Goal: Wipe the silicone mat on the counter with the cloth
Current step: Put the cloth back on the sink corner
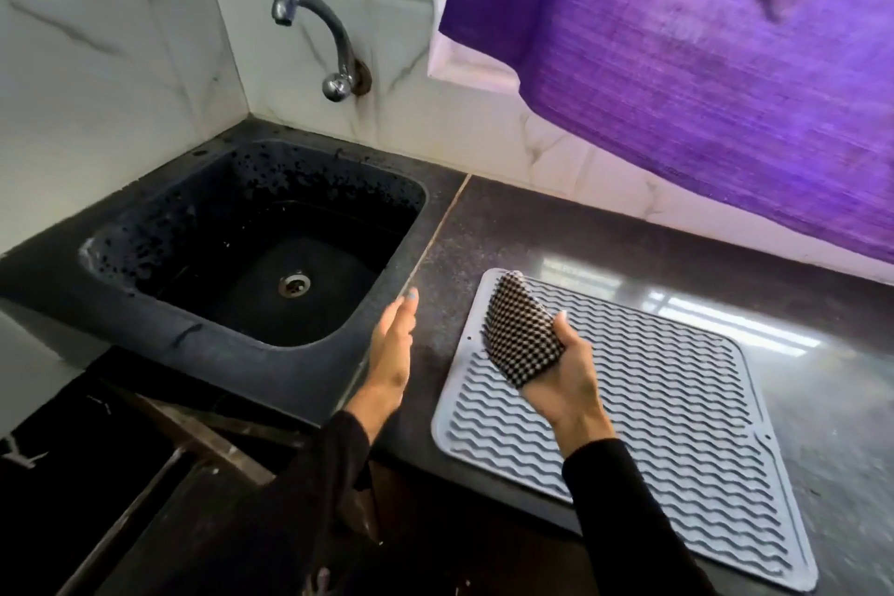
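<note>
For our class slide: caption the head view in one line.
Right hand holds a checked cloth over the grey mat beside the sink.

1. The cloth (520, 332) is covering part of the mat's (677, 407) far-left corner; the right hand (568, 375) is hiding the cloth's lower end.
2. The right fingers are wrapping behind the cloth, mostly out of sight.
3. The right sleeve (624, 513) is blocking part of the mat's near edge and running out of the bottom edge.
4. The left hand (394, 348) is showing edge-on; its palm side is not showing.
5. The curtain (701, 63) is being cut off by the top and right edges and hiding the wall behind it.
6. The counter (846, 378) is being cut off at the right edge.
7. The cabinet (96, 474) below the sink (242, 329) is lying too dark to read.
</note>
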`<state>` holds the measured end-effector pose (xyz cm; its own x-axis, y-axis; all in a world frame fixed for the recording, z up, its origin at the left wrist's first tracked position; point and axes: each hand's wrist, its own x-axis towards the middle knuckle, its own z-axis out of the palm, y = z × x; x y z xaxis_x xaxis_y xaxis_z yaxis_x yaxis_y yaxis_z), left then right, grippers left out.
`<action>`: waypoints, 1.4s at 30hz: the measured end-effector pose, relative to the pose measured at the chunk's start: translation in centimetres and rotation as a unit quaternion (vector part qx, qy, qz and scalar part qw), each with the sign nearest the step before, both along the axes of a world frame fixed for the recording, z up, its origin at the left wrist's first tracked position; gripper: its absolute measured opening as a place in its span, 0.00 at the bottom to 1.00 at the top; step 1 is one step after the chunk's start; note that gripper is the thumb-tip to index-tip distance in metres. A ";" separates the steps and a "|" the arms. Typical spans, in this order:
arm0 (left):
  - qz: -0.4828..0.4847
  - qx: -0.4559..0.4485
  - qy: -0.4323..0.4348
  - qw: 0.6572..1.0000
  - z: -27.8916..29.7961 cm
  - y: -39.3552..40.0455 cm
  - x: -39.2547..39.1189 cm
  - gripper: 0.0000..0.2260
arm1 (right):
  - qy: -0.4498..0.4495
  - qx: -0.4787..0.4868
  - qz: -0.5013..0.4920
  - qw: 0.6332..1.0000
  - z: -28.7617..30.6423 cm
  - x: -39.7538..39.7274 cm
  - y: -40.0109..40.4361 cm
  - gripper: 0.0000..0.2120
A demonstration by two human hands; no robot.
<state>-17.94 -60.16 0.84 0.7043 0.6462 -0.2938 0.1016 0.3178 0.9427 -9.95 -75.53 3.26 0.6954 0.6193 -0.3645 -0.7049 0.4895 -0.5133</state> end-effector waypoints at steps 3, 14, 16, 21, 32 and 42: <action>-0.037 -0.169 -0.015 0.985 1.2 0.4 -1.3 0.17 | 0.014 0.031 -0.030 0.999 1.5 -0.5 5.0 0.28; 0.147 -0.159 -0.178 0.960 3.9 18.9 0.4 0.12 | -0.126 -0.144 0.102 0.976 1.9 -1.2 26.7 0.13; 0.155 -0.160 -0.159 0.962 3.6 23.1 0.8 0.12 | -0.228 -0.255 0.128 0.931 1.8 -0.3 30.5 0.12; 0.165 -0.163 -0.131 0.964 2.8 33.5 3.5 0.09 | -0.284 -0.267 0.222 0.894 1.8 3.1 40.4 0.09; 0.243 -0.071 -0.033 0.967 -1.0 55.4 18.6 0.18 | -0.339 -0.381 0.148 0.847 -2.8 16.5 63.0 0.13; 0.155 0.156 0.123 0.968 -3.9 64.3 24.0 0.18 | -0.617 -0.494 0.138 0.597 -5.5 21.5 70.7 0.22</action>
